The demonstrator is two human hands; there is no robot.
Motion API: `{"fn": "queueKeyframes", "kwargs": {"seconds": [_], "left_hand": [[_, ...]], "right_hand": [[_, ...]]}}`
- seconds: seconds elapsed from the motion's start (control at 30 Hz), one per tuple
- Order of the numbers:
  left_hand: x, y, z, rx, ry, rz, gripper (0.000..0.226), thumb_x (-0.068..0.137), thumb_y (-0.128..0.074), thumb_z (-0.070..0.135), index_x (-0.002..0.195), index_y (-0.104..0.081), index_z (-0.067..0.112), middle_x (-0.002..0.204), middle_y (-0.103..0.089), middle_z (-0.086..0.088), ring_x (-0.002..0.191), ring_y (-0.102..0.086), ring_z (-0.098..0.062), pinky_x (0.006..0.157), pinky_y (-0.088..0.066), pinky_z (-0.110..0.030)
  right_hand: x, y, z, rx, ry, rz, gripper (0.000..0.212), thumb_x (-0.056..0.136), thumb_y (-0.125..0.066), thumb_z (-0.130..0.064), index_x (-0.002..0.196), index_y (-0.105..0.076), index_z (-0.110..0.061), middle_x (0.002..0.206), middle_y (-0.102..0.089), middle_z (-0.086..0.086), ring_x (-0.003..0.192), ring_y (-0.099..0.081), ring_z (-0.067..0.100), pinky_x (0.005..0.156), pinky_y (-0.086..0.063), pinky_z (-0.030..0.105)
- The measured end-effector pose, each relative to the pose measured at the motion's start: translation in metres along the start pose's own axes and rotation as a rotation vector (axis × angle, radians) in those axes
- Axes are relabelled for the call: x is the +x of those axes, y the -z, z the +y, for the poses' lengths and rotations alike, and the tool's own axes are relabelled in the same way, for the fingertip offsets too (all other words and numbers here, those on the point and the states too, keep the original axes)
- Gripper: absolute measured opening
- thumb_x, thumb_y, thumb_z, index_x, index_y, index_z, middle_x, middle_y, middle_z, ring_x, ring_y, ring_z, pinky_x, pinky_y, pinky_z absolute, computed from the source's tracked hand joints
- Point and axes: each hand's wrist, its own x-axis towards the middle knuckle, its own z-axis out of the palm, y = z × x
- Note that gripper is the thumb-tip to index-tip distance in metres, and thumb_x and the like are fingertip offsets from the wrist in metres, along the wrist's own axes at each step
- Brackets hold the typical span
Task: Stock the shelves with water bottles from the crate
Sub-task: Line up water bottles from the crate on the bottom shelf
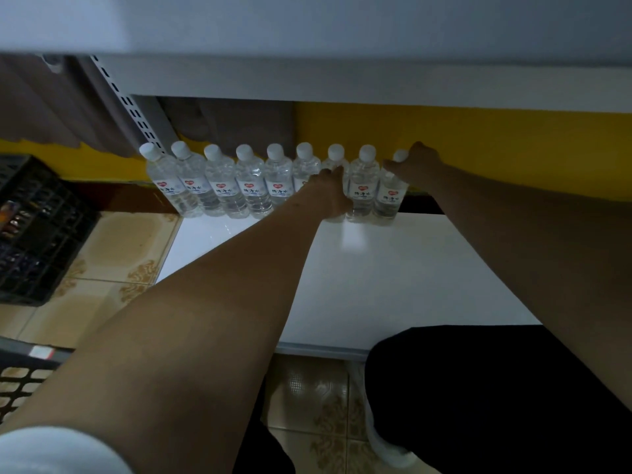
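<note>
Several clear water bottles [222,186] with white caps and red-marked labels stand in a row at the back of the white bottom shelf [393,278]. My left hand [328,193] reaches in and grips one bottle [336,155] near the right end of the row; its body is mostly hidden behind the hand. My right hand [415,165] holds the last bottle [390,196] at the row's right end, fingers round its neck just under the cap. One more bottle [363,186] stands between the two hands.
A black plastic crate [37,230] sits on the tiled floor at the left, another crate edge [24,374] at the lower left. A white upper shelf [342,83] overhangs the row. Yellow wall behind. My dark-trousered knee [478,388] is at the shelf's front edge.
</note>
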Motion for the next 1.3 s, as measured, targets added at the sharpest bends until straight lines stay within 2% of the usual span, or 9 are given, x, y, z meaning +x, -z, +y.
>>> {"fn": "queueKeyframes", "kwargs": {"seconds": [0.17, 0.3, 0.43, 0.63, 0.73, 0.87, 1.07, 1.17, 1.3], "left_hand": [[-0.023, 0.033, 0.010, 0.045, -0.020, -0.084, 0.060, 0.091, -0.058, 0.033, 0.144, -0.039, 0.011, 0.138, -0.051, -0.014, 0.121, -0.052, -0.029, 0.097, -0.043, -0.036], [-0.080, 0.092, 0.009, 0.153, -0.016, -0.173, 0.053, 0.097, -0.051, 0.036, 0.145, -0.041, 0.016, 0.139, -0.052, -0.008, 0.123, -0.053, -0.027, 0.100, -0.039, -0.034], [-0.165, 0.125, -0.017, 0.066, 0.045, -0.106, 0.070, 0.088, -0.055, 0.052, 0.147, -0.040, 0.019, 0.147, -0.045, -0.009, 0.132, -0.045, -0.030, 0.109, -0.036, -0.039], [-0.338, 0.085, -0.097, -0.202, 0.374, 0.042, 0.051, 0.097, -0.051, 0.035, 0.143, -0.046, 0.013, 0.141, -0.051, -0.010, 0.123, -0.052, -0.027, 0.096, -0.042, -0.032], [-0.421, 0.028, -0.147, -0.404, 0.615, 0.141, 0.043, 0.092, -0.048, 0.038, 0.119, -0.062, 0.007, 0.119, -0.063, -0.014, 0.107, -0.060, -0.031, 0.087, -0.050, -0.034], [-0.511, -0.038, -0.186, -0.559, 0.878, 0.277, 0.026, 0.096, -0.049, 0.027, 0.106, -0.064, 0.008, 0.103, -0.067, -0.014, 0.091, -0.062, -0.026, 0.069, -0.038, -0.029], [-0.542, -0.089, -0.240, -0.771, 1.129, 0.301, 0.024, 0.095, -0.050, 0.029, 0.099, -0.066, 0.012, 0.100, -0.068, -0.009, 0.092, -0.062, -0.025, 0.075, -0.046, -0.030], [-0.512, -0.088, -0.254, -1.008, 1.143, 0.382, 0.022, 0.094, -0.056, 0.026, 0.077, -0.063, 0.013, 0.082, -0.067, -0.010, 0.078, -0.063, -0.024, 0.073, -0.049, -0.032], [-0.453, -0.080, -0.268, -1.629, 1.199, 0.598, 0.017, 0.096, -0.058, 0.021, 0.083, -0.056, 0.010, 0.082, -0.061, -0.013, 0.071, -0.060, -0.023, 0.070, -0.053, -0.033]], "right_hand": [[-0.032, 0.030, -0.020, -0.143, 0.085, 0.214, 0.076, 0.097, -0.034, -0.060, 0.141, -0.035, 0.001, 0.137, -0.048, 0.022, 0.127, -0.043, 0.041, 0.098, -0.043, 0.047], [-0.096, 0.042, -0.061, -0.124, 0.348, 0.185, 0.066, 0.100, -0.035, -0.053, 0.143, -0.040, -0.004, 0.141, -0.048, 0.019, 0.128, -0.046, 0.036, 0.100, -0.044, 0.044], [-0.176, 0.045, -0.123, -0.082, 0.624, 0.141, 0.045, 0.102, -0.036, -0.044, 0.121, -0.058, -0.011, 0.126, -0.060, 0.017, 0.117, -0.055, 0.036, 0.092, -0.044, 0.038], [-0.301, 0.017, -0.222, -0.003, 0.966, -0.046, 0.050, 0.099, -0.038, -0.052, 0.137, -0.053, -0.023, 0.137, -0.057, 0.006, 0.123, -0.053, 0.028, 0.099, -0.042, 0.034], [-0.358, -0.024, -0.261, -0.096, 1.117, -0.088, 0.053, 0.097, -0.041, -0.052, 0.137, -0.053, -0.019, 0.133, -0.059, 0.011, 0.119, -0.055, 0.030, 0.095, -0.046, 0.038], [-0.417, -0.094, -0.287, -0.306, 1.173, -0.275, 0.061, 0.097, -0.042, -0.053, 0.148, -0.038, -0.020, 0.149, -0.043, 0.008, 0.136, -0.040, 0.028, 0.106, -0.039, 0.040], [-0.443, -0.180, -0.294, -0.478, 1.274, -0.399, 0.045, 0.095, -0.049, -0.038, 0.137, -0.045, -0.022, 0.132, -0.055, 0.005, 0.116, -0.052, 0.027, 0.092, -0.046, 0.038], [-0.430, -0.204, -0.298, -0.474, 1.163, -0.510, 0.045, 0.095, -0.049, -0.035, 0.138, -0.043, -0.024, 0.130, -0.057, 0.007, 0.110, -0.056, 0.028, 0.090, -0.048, 0.038], [-0.410, -0.217, -0.296, -0.447, 0.985, -0.618, 0.042, 0.100, -0.045, -0.033, 0.141, -0.044, -0.020, 0.134, -0.056, 0.012, 0.119, -0.052, 0.032, 0.095, -0.042, 0.036]]}}
